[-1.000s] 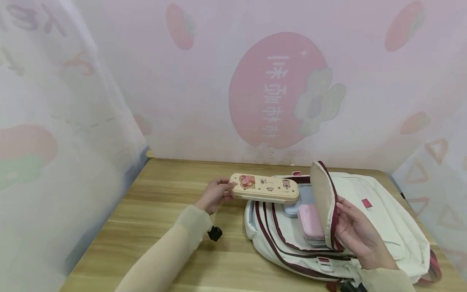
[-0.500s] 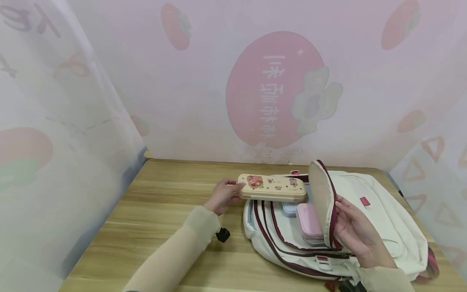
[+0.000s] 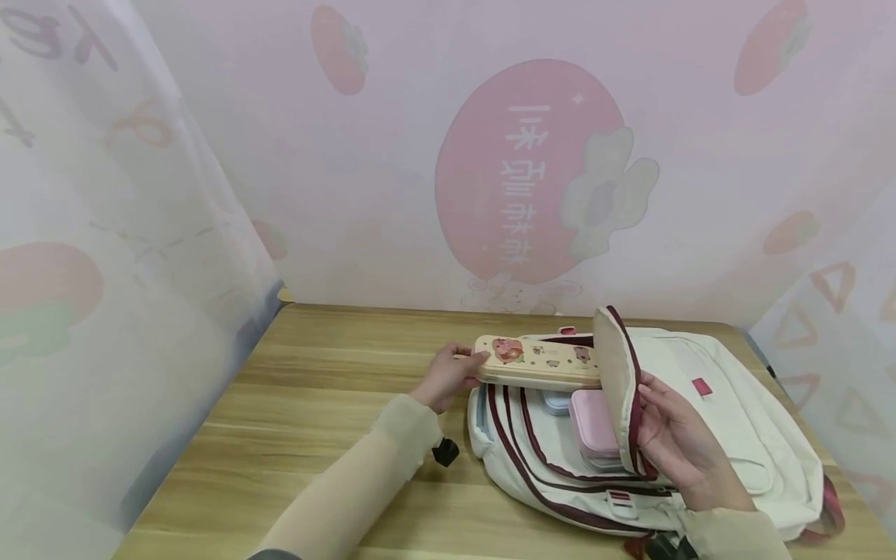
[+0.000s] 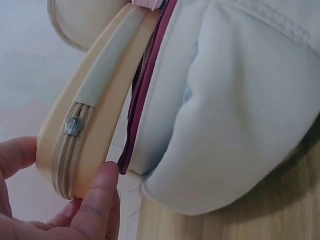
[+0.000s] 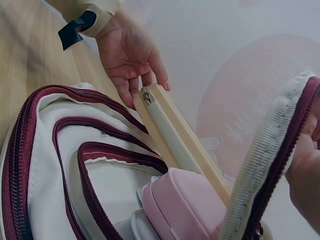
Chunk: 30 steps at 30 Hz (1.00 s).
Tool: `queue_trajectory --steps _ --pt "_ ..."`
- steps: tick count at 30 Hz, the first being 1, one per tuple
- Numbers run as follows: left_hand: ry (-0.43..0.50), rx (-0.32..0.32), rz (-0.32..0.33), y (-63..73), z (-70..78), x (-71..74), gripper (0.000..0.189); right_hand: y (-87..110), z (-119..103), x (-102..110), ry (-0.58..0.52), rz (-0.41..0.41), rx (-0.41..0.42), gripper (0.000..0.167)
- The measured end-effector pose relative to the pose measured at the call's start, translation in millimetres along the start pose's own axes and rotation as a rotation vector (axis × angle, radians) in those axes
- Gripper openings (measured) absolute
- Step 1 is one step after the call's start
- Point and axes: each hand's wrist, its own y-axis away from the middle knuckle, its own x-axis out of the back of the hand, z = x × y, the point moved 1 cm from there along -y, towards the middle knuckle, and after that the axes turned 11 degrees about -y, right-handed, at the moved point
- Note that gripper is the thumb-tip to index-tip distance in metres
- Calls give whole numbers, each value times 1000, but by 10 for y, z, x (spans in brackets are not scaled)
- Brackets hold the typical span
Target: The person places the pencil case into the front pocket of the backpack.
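My left hand pinches the left end of a cream pencil case printed with cartoon animals. In the left wrist view, its zipper pull shows near the gripped end. The case lies across the open front pocket of a white backpack with maroon zippers; its right end is hidden behind the pocket flap. My right hand grips the zippered edge of that flap and holds it raised. Inside the pocket are a pink box and a light blue box, close to the pencil case.
The backpack lies flat on a wooden table, toward the right side. A pale curtain with strawberry prints hangs behind the table and along both sides. A maroon strap sticks out at the backpack's lower right.
My left hand has moved the pencil case to the right, and its far end has slid behind the raised flap. My right hand keeps the flap up in nearly the same place.
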Motion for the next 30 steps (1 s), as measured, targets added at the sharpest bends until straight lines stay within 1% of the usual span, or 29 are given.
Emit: queue_trajectory --steps 6,9,12,16,21,24,26,30 --pt "-11 2 -20 17 26 -115 39 -45 18 3 55 -26 -16 43" --pt "-4 5 -28 21 30 -184 39 -60 17 4 62 -36 -20 44" --pt "0 18 -35 33 23 -249 40 -67 7 -4 74 -20 -19 43" --pt "-6 20 -43 60 38 -345 41 -66 -8 -13 94 4 -29 43" --pt "-26 5 -38 93 79 -514 38 -87 -13 16 111 0 -41 43" --pt "-42 -15 -38 122 90 -610 35 -108 -5 39 123 -3 -50 43" --pt "-36 -34 -40 136 97 -665 33 -115 -3 44 127 4 -57 43" --pt "-16 -46 -30 144 111 -764 29 -119 -9 40 132 21 -59 42"
